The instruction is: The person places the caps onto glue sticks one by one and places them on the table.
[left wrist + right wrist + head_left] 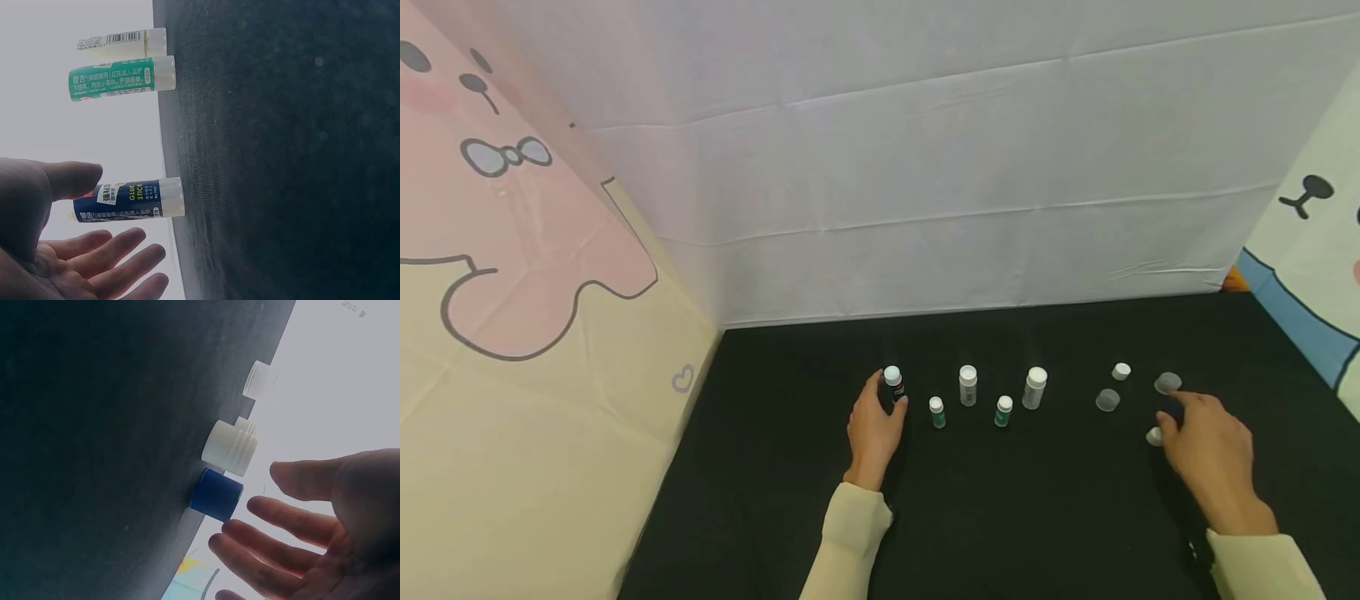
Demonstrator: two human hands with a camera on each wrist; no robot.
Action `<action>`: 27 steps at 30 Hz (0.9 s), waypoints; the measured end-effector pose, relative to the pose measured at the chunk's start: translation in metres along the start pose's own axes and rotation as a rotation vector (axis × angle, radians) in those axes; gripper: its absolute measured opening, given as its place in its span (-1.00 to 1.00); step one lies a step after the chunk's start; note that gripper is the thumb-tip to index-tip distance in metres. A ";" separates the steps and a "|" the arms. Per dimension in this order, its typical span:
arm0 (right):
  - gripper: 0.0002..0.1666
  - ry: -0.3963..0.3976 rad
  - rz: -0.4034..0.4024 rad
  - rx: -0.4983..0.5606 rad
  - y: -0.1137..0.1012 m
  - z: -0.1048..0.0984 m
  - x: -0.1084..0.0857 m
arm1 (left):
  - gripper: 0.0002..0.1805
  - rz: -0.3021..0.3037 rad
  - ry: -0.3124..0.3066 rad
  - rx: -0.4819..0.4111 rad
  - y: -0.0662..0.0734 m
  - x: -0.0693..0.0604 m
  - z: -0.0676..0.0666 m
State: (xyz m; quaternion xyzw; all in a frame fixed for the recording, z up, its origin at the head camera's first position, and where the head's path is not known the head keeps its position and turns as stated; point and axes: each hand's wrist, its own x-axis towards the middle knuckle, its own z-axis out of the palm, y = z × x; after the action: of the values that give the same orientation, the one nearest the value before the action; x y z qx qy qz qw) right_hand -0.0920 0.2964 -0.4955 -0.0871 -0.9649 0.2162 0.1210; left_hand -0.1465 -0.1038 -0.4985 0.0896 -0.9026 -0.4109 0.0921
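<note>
A dark blue glue stick (894,382) stands upright on the black table, its printed label facing the camera in the left wrist view. My left hand (872,427) is around it, thumb close to its upper part and the other fingers spread apart with a gap; contact is unclear. At the right, my right hand (1212,446) reaches toward a blue cap (217,495) on the table. Its thumb and fingers are parted and loosely bent, the fingertips near the cap without enclosing it. A white cap (1154,436) lies beside that thumb.
Two small green glue sticks (937,413) (1003,412) and two larger white-labelled sticks (967,387) (1034,388) stand between the hands. Two translucent caps (1107,400) (1167,382) and another white cap (1122,371) sit at right. A pale curtain (880,250) hangs behind the table.
</note>
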 end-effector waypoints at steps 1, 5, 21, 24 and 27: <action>-0.55 -0.004 0.001 0.001 0.001 0.000 0.000 | -0.39 0.001 0.002 0.000 0.000 0.000 0.000; -0.55 -0.036 0.019 0.007 0.002 -0.002 0.003 | -0.41 -0.002 0.005 -0.003 0.002 0.001 0.001; -0.59 -0.118 0.082 0.044 0.004 -0.005 0.010 | -0.52 0.012 0.009 0.020 0.002 0.005 0.004; -0.62 -0.109 0.080 0.064 0.005 -0.005 0.009 | -0.57 0.020 0.013 0.024 0.001 0.006 0.006; -0.66 -0.087 0.075 0.073 0.005 -0.005 0.008 | -0.62 0.035 0.024 0.041 0.000 0.006 0.007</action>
State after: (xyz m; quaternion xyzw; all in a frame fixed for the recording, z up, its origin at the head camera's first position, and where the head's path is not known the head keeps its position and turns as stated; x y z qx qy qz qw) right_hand -0.0979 0.3048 -0.4919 -0.1091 -0.9568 0.2592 0.0738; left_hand -0.1541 -0.1003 -0.5020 0.0806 -0.9110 -0.3897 0.1084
